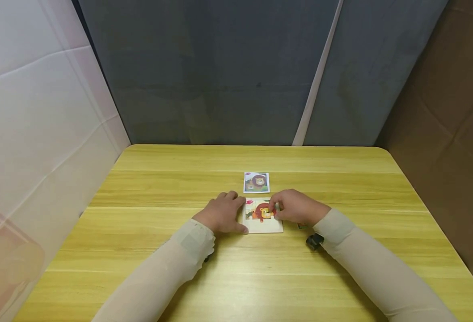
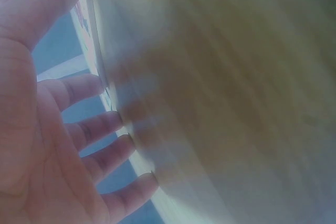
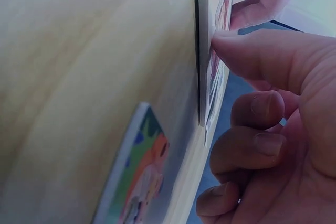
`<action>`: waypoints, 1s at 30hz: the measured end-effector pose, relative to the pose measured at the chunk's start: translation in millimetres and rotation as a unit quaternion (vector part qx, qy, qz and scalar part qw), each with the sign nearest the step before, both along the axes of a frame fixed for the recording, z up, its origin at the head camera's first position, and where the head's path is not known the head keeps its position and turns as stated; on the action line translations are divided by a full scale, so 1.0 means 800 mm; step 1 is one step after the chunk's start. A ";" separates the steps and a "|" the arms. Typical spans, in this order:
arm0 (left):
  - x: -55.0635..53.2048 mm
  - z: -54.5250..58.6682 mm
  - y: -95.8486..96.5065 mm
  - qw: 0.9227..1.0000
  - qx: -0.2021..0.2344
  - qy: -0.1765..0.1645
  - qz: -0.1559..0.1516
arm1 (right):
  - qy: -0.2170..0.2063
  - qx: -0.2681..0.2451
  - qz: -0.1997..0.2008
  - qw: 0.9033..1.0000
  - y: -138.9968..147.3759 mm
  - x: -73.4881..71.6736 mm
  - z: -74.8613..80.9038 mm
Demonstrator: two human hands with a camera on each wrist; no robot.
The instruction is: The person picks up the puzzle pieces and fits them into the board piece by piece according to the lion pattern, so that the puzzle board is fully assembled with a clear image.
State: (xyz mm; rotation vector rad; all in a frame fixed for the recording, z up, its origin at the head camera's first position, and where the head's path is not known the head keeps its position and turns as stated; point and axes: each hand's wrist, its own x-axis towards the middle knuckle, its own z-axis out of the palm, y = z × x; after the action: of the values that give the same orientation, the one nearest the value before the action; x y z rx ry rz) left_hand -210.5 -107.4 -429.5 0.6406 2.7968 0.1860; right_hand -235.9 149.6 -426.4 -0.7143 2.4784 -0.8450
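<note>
A pale puzzle board [image 1: 262,227] lies flat on the table, its upper part filled with picture pieces that show an orange lion [image 1: 263,211]. My left hand [image 1: 223,213] rests along the board's left side, fingers spread and thumb at the near left corner. In the left wrist view the fingertips [image 2: 128,187] touch down by the board's edge. At the board's right side my right hand [image 1: 298,206] pinches a puzzle piece against the surface, mostly covered by thumb and forefinger. Its other fingers [image 3: 247,150] are curled. A loose picture piece [image 3: 139,177] lies on the table under this hand.
Just beyond the board lies a card [image 1: 256,183] with a lion picture. The wood-grain table [image 1: 228,277] reaches back to a dark grey partition [image 1: 220,80]. A white sheet [image 1: 39,134] hangs at the left and a brown one [image 1: 449,134] at the right.
</note>
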 end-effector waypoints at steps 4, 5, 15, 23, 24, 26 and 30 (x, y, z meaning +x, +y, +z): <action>-0.001 -0.001 0.000 1.000 0.001 0.000 0.000 | 0.005 0.000 0.001 1.000 -0.001 -0.001 0.000; -0.001 -0.001 -0.001 1.000 0.002 -0.001 0.001 | 0.004 -0.001 -0.001 1.000 -0.001 -0.001 -0.001; -0.001 -0.005 0.000 1.000 0.006 -0.009 0.001 | -0.036 -0.019 -0.040 0.998 0.012 0.001 -0.008; -0.001 -0.005 0.001 1.000 0.007 -0.003 -0.001 | -0.004 -0.015 -0.052 0.999 0.038 -0.001 -0.008; -0.002 -0.005 0.001 1.000 0.007 -0.003 0.000 | 0.000 -0.014 -0.055 0.998 0.041 -0.002 -0.008; -0.002 -0.005 0.002 1.000 0.006 -0.004 0.002 | 0.008 -0.012 -0.062 0.998 0.048 -0.001 -0.007; -0.003 -0.004 0.002 1.000 0.006 -0.006 0.004 | 0.009 -0.008 -0.073 0.997 0.061 0.002 -0.004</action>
State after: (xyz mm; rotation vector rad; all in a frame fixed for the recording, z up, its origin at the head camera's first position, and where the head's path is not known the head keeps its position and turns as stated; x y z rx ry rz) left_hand -212.7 -105.7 -433.1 0.6304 2.7893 0.2086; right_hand -234.1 198.0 -429.8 -0.5521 2.5671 -0.9160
